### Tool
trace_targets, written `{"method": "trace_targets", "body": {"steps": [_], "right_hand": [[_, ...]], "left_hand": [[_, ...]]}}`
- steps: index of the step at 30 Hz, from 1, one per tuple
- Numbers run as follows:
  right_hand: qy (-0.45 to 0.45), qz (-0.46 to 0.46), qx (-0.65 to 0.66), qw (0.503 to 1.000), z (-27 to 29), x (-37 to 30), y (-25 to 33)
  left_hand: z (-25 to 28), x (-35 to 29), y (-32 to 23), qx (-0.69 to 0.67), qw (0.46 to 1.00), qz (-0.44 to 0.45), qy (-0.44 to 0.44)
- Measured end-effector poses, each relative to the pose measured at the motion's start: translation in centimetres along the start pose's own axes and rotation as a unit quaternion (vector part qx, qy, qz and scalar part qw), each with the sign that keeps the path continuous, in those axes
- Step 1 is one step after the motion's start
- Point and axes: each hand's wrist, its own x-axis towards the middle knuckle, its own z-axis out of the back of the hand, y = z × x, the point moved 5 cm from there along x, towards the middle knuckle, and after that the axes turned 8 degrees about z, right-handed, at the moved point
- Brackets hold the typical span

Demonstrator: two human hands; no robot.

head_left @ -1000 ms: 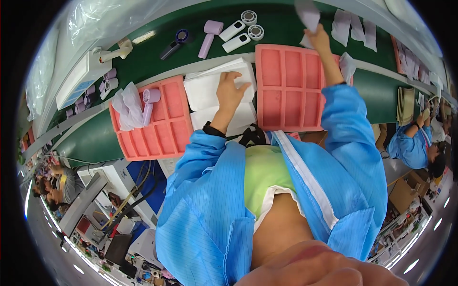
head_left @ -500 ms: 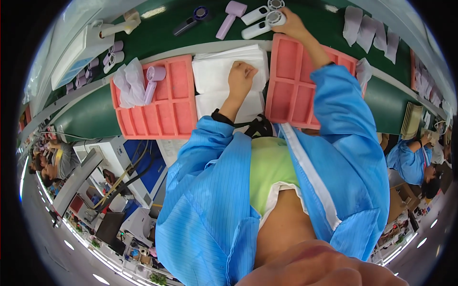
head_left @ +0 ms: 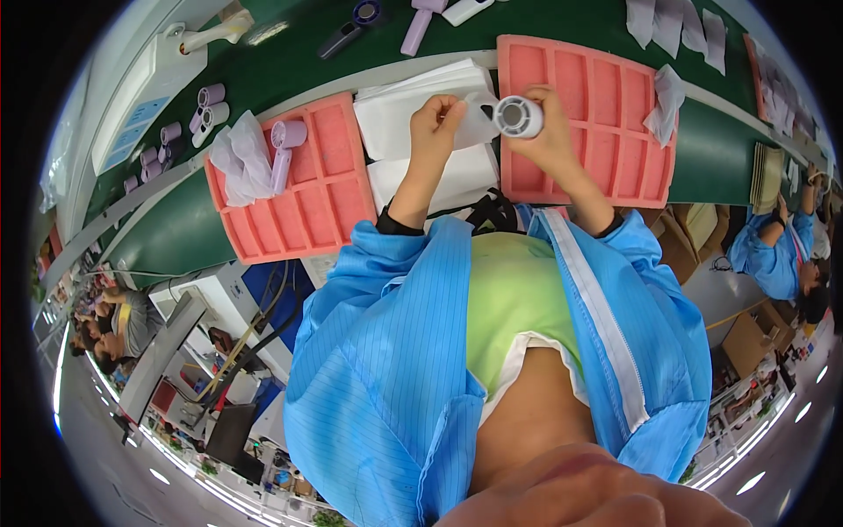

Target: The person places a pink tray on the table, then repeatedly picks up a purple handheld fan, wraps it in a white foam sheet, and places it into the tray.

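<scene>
My right hand (head_left: 550, 140) is closed round the round head of a white handheld fan (head_left: 518, 118), above the inner edge of the right pink tray. The fan's pale handle points left, toward my left hand (head_left: 432, 132). That hand is raised over a stack of white sheets (head_left: 384, 123), thumb and fingers pressed together beside the handle's end. Whether it grips the handle or a thin sheet is hard to see. On the left pink tray (head_left: 338, 211) lies a lilac handheld fan (head_left: 288, 136) beside white wrapped pieces (head_left: 239, 158).
The right pink tray (head_left: 606, 75) bears a white sleeve (head_left: 666, 105) on its right edge. A dark fan (head_left: 351, 31), another lilac fan (head_left: 421, 26) and several white sleeves (head_left: 672, 31) lie along the green bench. A white machine (head_left: 149, 88) stands at far left; a co-worker (head_left: 773, 250) is at right.
My right hand has come back from the far side of the bench with a white fan, over to the sheets. My left hand has shifted slightly; the right tray shows more fully.
</scene>
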Motion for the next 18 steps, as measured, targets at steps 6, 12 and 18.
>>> {"method": "trace_targets", "body": {"steps": [6,12,18], "right_hand": [[0.044,0.093,-0.054,0.993,-2.2,-1.2,4.3],[0.035,0.098,-0.106,0.989,-0.9,0.5,6.0],[-0.048,0.06,-0.135,0.988,0.3,1.1,5.4]], "left_hand": [[-1.9,-2.9,-5.7,-0.138,0.989,-0.049,0.016],[-3.1,-5.9,-8.7,0.092,0.965,-0.241,0.039],[-4.1,-8.9,-10.2,0.263,0.873,-0.41,-0.035]]}}
